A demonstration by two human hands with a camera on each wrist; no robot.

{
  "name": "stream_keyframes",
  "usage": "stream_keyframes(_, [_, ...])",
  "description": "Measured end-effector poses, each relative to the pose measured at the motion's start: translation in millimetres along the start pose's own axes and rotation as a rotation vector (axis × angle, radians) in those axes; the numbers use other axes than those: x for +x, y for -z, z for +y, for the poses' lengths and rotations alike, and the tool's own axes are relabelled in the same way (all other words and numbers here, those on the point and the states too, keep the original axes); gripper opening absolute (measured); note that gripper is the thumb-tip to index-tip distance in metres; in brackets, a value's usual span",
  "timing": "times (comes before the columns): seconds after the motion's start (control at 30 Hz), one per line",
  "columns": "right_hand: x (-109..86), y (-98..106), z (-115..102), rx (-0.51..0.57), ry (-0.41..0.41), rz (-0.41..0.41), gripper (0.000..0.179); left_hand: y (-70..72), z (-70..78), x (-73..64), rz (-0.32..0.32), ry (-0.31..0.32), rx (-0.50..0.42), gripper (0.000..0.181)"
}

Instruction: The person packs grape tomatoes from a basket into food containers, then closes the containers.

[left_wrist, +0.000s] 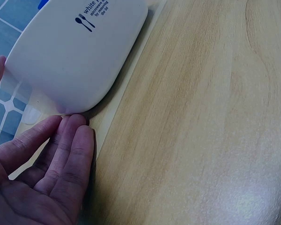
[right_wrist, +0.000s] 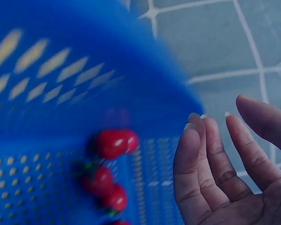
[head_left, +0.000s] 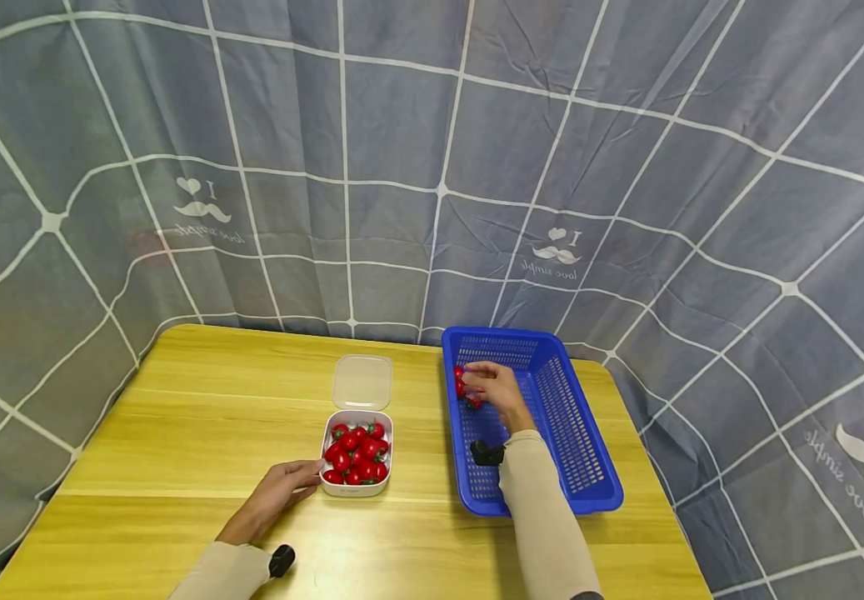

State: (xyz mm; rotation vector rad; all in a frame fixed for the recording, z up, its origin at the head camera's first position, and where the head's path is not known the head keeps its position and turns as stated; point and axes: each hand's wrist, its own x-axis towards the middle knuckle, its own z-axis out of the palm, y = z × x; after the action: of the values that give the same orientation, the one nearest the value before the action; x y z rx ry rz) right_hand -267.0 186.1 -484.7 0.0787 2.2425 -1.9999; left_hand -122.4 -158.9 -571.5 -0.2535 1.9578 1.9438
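A white plastic food container [head_left: 353, 491] on the table holds a heap of red cherry tomatoes [head_left: 357, 451] with green stems. My left hand [head_left: 276, 497] is at its left side, and in the left wrist view the extended fingertips [left_wrist: 76, 121] touch the container's lower corner. Inside the blue basket [head_left: 602, 467], toward the far left, my right hand [head_left: 499, 393] hovers near several more cherry tomatoes [right_wrist: 113, 143]. The right wrist view shows its fingers loosely bent and spread, with nothing between them. Part of that group is hidden behind the hand in the head view.
A translucent lid [head_left: 362, 382] lies flat just behind the container. The perforated basket stands on the right of the wooden table [head_left: 177, 417], its walls rising around the right hand. A grey checked curtain [head_left: 387, 225] hangs beyond the table's back edge.
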Motion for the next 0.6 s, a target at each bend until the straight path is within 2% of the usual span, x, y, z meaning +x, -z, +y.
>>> stream_keyframes(0.27, [11.2,16,24,-0.064,-0.104,0.031,0.035,0.7,0.6,-0.7,0.005,-0.002,-0.018,0.060])
stream_keyframes(0.6, [10.9,22,47,-0.173,-0.175,0.022,0.037,0.7,0.3,0.0,0.014,0.009,-0.021,0.060])
